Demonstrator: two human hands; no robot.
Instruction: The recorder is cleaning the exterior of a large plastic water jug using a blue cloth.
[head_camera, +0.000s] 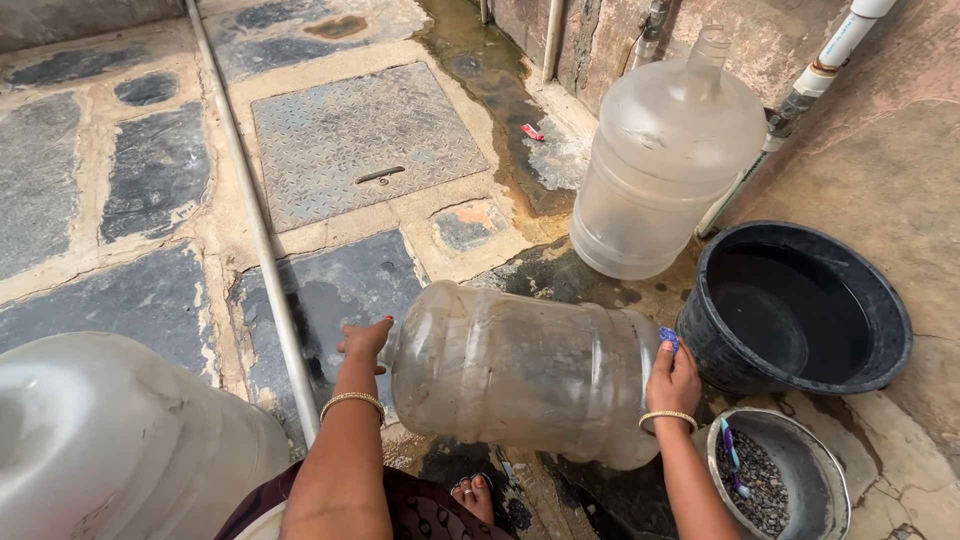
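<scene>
A large clear plastic water jug (520, 370) lies on its side in front of me, held off the wet stone floor. My left hand (365, 342) grips its neck end at the left. My right hand (675, 378) presses against its base at the right, with a small blue scrubber (668, 338) pinched in the fingers. Gold bangles sit on both wrists. My foot (475, 492) shows just below the jug.
A second clear jug (665, 160) stands upright by the wall and pipes. A black tub (800, 305) sits at right, with a small metal bowl of gravel (780, 480) below it. A white jug (110, 440) fills the lower left. A thin pipe (255, 210) crosses the floor.
</scene>
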